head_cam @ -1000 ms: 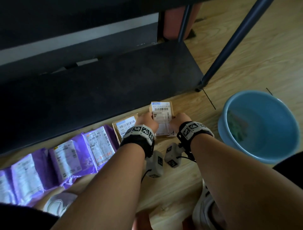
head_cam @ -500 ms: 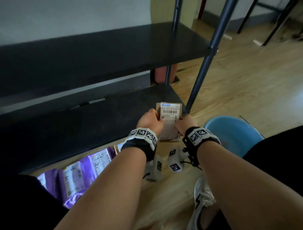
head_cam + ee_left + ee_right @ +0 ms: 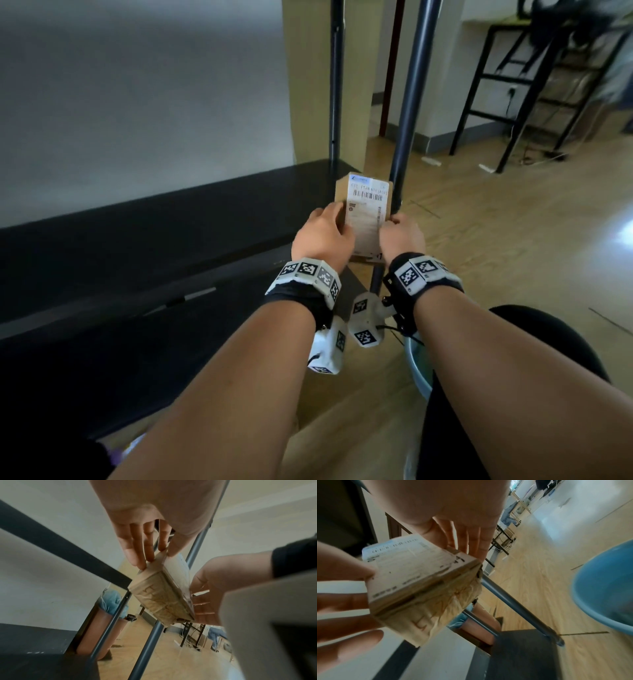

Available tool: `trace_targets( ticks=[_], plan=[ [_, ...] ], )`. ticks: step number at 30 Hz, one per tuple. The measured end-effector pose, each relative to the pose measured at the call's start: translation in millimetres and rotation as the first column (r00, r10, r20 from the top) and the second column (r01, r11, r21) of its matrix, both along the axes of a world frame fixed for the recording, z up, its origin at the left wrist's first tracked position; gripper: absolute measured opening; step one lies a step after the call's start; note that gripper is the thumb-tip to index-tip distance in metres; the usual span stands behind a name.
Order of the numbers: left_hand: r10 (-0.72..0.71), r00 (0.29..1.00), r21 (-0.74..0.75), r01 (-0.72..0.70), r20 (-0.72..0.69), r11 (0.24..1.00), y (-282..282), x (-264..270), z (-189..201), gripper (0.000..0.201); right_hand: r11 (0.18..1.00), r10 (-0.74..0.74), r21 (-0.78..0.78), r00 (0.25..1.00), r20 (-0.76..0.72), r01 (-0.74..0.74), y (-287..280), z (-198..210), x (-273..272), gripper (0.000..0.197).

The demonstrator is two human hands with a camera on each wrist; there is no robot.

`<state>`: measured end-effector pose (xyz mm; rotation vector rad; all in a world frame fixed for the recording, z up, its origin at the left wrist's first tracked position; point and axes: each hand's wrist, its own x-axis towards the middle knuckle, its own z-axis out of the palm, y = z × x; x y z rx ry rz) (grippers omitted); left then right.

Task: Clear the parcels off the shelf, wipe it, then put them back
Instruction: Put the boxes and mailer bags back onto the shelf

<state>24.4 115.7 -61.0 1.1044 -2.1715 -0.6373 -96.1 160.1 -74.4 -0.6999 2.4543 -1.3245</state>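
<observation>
A small brown cardboard parcel (image 3: 366, 219) with a white shipping label and barcode on its upper face is held in the air between 2 hands, in front of the dark shelf (image 3: 171, 240) and just beside the grey upright post (image 3: 411, 102) at the shelf's right end. Its far end tips upward, away from the person. From the left wrist view the box (image 3: 161, 592) shows a taped, crinkled end with a red mark, and the same end shows in the right wrist view (image 3: 423, 595).

The left hand (image 3: 323, 236) holds the box's left edge: thumb on the label side, the other fingers (image 3: 137, 550) nearly straight along the side and underneath. The right hand (image 3: 402, 236) holds the right edge the same way, fingers (image 3: 471, 540) extended under the box. Both hands clamp the parcel between them.

Each wrist wears a black band with white coded tags. The shelf has 2 dark boards in view, an upper and a lower one, against a pale wall. A blue basin (image 3: 604, 588) stands on the wooden floor to the right, near the post's foot. A reddish bin with a blue liner (image 3: 106, 622) stands behind the shelf's end. Dark metal furniture (image 3: 534, 85) stands well apart at the far right.
</observation>
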Motion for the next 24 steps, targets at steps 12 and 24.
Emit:
trace_targets(
  ticks=[12,24],
  plan=[
    [0.113,0.989,0.264,-0.084,-0.098,0.961,-85.2,-40.0,36.1,0.030,0.994,0.099,-0.044,0.994,-0.047,-0.101,-87.2,54.6,-36.2,0.036],
    [0.000,1.000,0.298,0.006,-0.020,0.955,-140.0,-76.0,17.0,0.038,0.977,0.206,0.074,0.975,-0.081,-0.200,-148.7,44.9,-67.9,0.042]
  ],
)
